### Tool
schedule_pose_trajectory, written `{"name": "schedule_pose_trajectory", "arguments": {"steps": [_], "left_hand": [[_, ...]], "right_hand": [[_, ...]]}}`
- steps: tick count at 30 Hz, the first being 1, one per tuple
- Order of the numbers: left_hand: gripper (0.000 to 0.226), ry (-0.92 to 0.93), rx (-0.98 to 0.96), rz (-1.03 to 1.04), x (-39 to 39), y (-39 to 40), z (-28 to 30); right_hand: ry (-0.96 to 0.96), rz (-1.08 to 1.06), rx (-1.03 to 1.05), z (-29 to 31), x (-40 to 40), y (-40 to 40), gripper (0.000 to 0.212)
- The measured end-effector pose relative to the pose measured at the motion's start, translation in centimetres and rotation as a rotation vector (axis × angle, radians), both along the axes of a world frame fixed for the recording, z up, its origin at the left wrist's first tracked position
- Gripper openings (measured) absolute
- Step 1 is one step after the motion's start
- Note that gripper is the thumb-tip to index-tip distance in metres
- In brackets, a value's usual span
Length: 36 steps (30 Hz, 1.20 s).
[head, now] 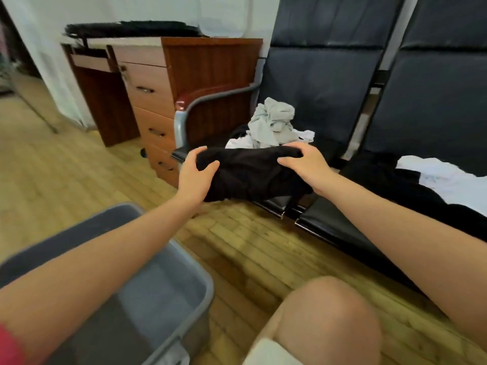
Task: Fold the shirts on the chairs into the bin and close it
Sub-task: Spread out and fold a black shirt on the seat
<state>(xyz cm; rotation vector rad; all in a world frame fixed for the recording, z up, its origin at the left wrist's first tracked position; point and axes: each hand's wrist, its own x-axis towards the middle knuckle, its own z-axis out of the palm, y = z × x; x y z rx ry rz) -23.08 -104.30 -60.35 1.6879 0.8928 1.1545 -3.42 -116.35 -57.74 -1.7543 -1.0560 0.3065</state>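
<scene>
A folded black shirt (250,172) is held over the front edge of the left chair seat (279,204). My left hand (196,175) grips its left end and my right hand (307,164) grips its right end. Behind it on the same seat lies a crumpled pale grey shirt (274,122) on top of a white one (305,134). On the right chair seat lie a black garment (382,175) and a white shirt (434,175). The open grey bin (181,262) stands on the floor at lower left, under my left forearm.
A wooden drawer cabinet (155,101) stands left of the chairs, with a dark mat on top. A curved metal armrest (200,101) bounds the left chair. My bare knee (326,322) is at the bottom centre. The floor is wooden planks.
</scene>
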Motion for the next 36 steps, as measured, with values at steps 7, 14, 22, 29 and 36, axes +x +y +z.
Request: {"name": "schedule_pose_trajectory", "arguments": {"steps": [7, 14, 22, 29, 36], "left_hand": [[0.043, 0.134, -0.054, 0.201, -11.3, 3.8, -4.4], [0.052, 0.270, -0.121, 0.315, -18.3, 5.9, -10.8], [0.052, 0.507, -0.376, 0.318, -24.6, 4.0, -21.8], [0.055, 0.724, -0.595, 0.252, -28.3, 1.2, -29.7], [0.051, 0.938, -0.789, 0.064, -28.6, 0.9, -33.5]], "right_hand": [[-0.118, 0.261, -0.159, -3.6, -9.2, 8.0, 0.029], [-0.244, 0.458, -0.340, -8.1, -16.0, 13.3, 0.023], [-0.194, 0.602, -0.600, -18.9, -22.5, 15.7, 0.023], [-0.247, 0.772, -0.845, -27.8, -25.8, 15.4, 0.031], [-0.262, 0.850, -1.071, -31.4, -25.5, 14.4, 0.033]]}}
